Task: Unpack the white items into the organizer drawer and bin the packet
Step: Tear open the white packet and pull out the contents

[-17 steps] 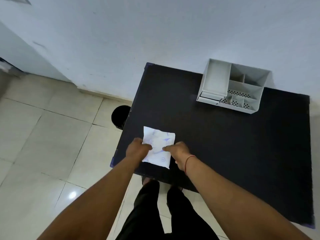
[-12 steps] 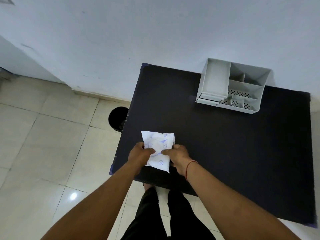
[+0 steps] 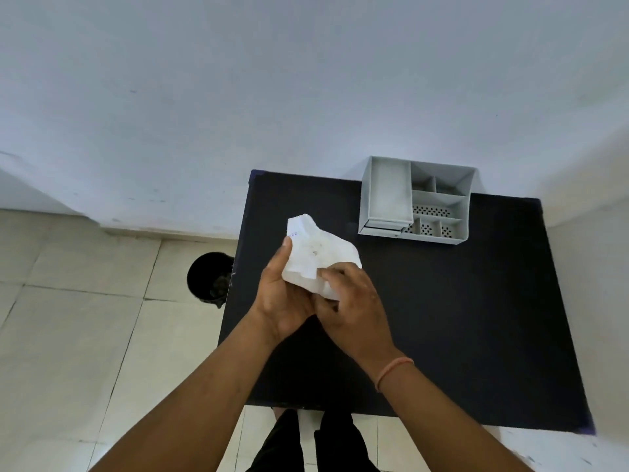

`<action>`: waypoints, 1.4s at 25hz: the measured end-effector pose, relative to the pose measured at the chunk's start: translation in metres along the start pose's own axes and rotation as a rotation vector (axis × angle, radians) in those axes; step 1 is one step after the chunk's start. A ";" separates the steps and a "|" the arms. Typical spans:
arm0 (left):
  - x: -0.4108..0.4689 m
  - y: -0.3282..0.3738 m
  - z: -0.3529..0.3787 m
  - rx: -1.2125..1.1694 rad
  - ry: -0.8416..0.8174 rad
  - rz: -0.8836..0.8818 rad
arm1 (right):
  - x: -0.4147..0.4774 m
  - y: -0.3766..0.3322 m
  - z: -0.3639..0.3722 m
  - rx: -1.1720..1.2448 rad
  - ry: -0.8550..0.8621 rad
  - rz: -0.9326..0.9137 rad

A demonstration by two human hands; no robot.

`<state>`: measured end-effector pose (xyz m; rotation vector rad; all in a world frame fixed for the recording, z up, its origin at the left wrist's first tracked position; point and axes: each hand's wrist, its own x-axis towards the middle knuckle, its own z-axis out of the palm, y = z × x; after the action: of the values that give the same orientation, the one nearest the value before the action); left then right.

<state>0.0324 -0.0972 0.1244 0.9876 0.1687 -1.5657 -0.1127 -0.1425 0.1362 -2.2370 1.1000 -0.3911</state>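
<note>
Here both hands' fingers [image 3: 285, 248] grip the white packet [image 3: 316, 253] above the black table [image 3: 459, 301], beside tiled floor [image 3: 85, 318].

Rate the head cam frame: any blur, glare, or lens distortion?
Head view: wide-angle warp bows the black table edges; soft, even light, no glare. The white packet in the left hand and right hand is overexposed, its print barely readable. The grey organizer is fairly sharp; the black bin interior is lost in shadow.
</note>
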 end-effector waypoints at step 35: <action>-0.032 0.035 0.035 0.533 -0.086 -0.011 | -0.004 -0.026 -0.095 0.058 0.000 0.148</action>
<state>0.0432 -0.1043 0.1824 1.3243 -0.3212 -1.6979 -0.1472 -0.1648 0.2261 -2.0898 1.2298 -0.3554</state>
